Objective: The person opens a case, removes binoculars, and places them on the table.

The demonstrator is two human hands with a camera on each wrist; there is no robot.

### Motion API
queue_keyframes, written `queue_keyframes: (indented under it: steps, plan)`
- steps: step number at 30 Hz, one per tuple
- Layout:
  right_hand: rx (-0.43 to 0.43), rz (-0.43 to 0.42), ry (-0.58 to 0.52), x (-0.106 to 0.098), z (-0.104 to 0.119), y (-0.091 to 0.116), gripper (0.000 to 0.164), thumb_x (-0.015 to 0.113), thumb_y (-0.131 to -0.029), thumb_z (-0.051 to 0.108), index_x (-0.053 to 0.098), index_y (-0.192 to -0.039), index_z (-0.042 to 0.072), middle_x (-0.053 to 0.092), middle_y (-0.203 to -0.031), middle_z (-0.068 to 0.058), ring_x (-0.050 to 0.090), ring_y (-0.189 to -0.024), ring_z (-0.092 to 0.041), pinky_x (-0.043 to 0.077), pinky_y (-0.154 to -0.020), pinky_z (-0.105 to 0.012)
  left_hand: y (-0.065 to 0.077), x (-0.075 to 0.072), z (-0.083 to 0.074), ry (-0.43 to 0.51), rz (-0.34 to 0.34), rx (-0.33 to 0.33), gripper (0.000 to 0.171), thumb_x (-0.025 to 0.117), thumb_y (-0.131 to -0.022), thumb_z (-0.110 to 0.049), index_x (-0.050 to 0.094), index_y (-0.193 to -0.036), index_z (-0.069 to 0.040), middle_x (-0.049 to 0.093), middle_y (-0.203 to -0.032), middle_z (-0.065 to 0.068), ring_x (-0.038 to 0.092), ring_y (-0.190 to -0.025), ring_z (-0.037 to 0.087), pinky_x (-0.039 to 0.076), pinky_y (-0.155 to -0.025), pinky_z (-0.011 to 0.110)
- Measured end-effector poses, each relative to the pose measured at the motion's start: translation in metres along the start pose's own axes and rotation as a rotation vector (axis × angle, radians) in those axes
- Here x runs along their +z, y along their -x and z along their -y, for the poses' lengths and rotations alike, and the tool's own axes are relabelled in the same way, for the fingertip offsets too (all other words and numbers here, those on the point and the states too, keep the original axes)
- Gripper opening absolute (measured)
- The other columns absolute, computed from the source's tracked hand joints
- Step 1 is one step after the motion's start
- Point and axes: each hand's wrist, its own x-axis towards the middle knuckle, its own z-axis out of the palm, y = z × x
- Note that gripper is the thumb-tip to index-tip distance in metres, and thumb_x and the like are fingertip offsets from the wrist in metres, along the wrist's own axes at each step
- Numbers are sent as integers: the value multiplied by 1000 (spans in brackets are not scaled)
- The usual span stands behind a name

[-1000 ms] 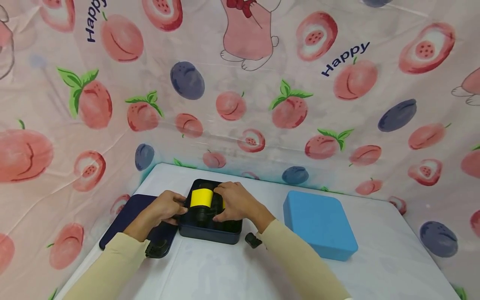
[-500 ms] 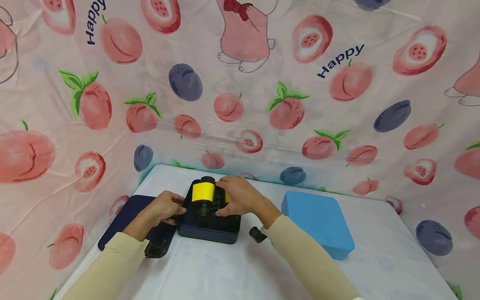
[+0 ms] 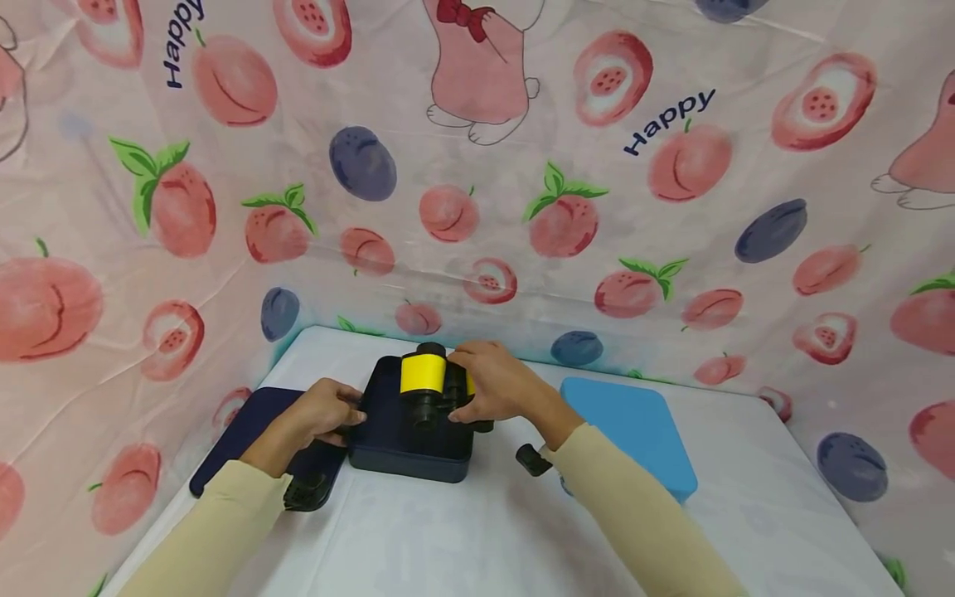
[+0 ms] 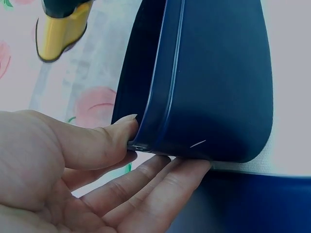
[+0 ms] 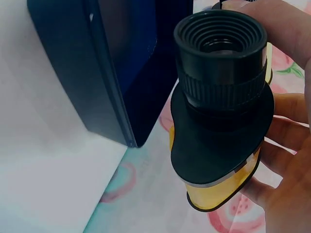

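My right hand point(image 3: 496, 381) grips a pair of yellow and black binoculars point(image 3: 423, 375) above the right part of an open navy box point(image 3: 410, 464). In the right wrist view, one black eyepiece point(image 5: 221, 53) faces the camera, with the fingers along the far side of the yellow barrel point(image 5: 214, 191). Part of the binoculars is hidden behind the hand in the head view. At the box's left side my left hand point(image 3: 328, 410) pinches its wall. The left wrist view shows the thumb on the rim point(image 4: 146, 141) and the fingers against the outside.
A flat navy lid point(image 3: 249, 431) lies left of the box, partly under my left forearm. To the right stands a light blue box point(image 3: 634, 423), partly covered by my right sleeve. A fruit-print cloth point(image 3: 477, 207) hangs behind the white table point(image 3: 373, 539).
My right hand has lifted the binoculars up from inside the navy box and moved them to the right. The left hand stays at the box's side.
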Motion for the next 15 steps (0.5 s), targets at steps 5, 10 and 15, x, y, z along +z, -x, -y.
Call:
queue_keyframes:
  steps: [5,10,15]
  plan:
    - [18,-6,-7,-3,-6,7,90,87,-78,52,55,-150,9,56,-154,-11,47,-145,-32,31,-127,-56,1,-1,1,2,12,25,56,66,-98,0,45,-149,12,49,-149,35,60,-128,45,65,-83,48]
    - [29,-12,-5,-6,-14,15,89,87,-78,51,55,-150,9,54,-156,-11,46,-147,-33,30,-127,-57,0,-1,2,2,20,25,57,66,-99,-1,44,-151,11,48,-150,35,60,-128,45,65,-84,49]
    - [18,-17,-7,-7,-24,23,88,87,-78,48,56,-149,7,53,-157,-13,45,-148,-34,31,-127,-58,0,0,1,-7,15,22,57,66,-99,-1,44,-151,11,48,-149,36,61,-127,44,66,-82,47]
